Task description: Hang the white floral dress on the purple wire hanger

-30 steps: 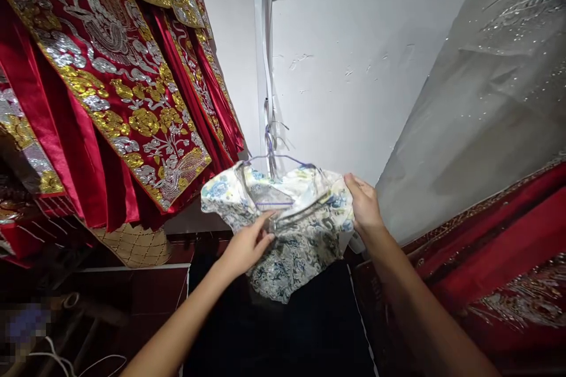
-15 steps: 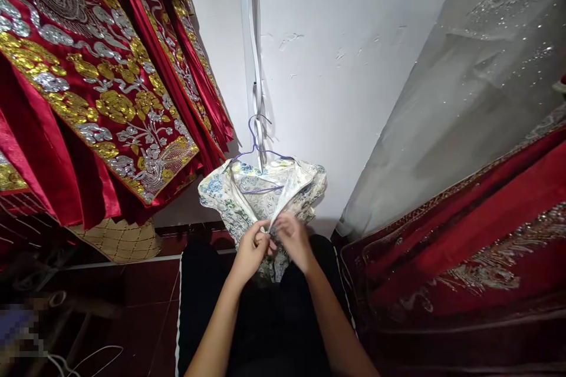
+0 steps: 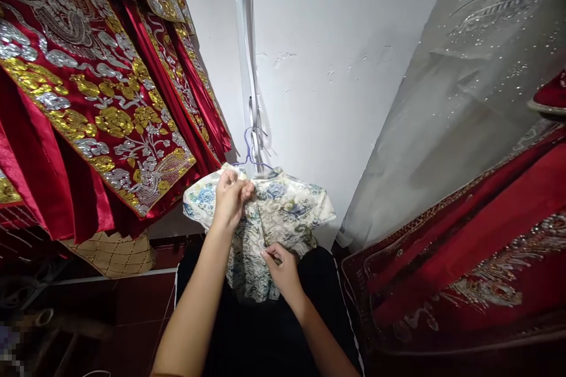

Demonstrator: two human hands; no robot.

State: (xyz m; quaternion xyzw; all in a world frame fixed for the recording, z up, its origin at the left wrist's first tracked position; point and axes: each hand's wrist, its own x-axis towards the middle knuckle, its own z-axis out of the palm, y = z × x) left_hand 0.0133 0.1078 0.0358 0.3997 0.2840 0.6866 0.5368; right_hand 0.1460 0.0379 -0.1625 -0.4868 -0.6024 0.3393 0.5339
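A short-sleeved floral blouse (image 3: 292, 203), cream with blue flowers, hangs on a thin purple wire hanger (image 3: 248, 156). Its front edges meet along a dark line down the middle. My left hand (image 3: 230, 197) is closed at the top of this front opening, by the neckline; its fingertips pinch there, and any small fastener between them is hidden. Lower down, my right hand (image 3: 283, 271) pinches the front edge between thumb and forefinger. The blouse's hem lies over the dark clothing on my lap.
White straps (image 3: 247, 41) run down the white wall (image 3: 331, 23) to the hanger. Red garments with gold and silver sequins (image 3: 115, 112) hang at left. On the right are a sheer greyish sparkly cloth (image 3: 442, 100) and a red embroidered garment (image 3: 486, 247) under clear plastic.
The blouse's neckline, open in a V before, is drawn together. My left hand has risen to the neckline, while my right hand has moved down and grips the front edge.
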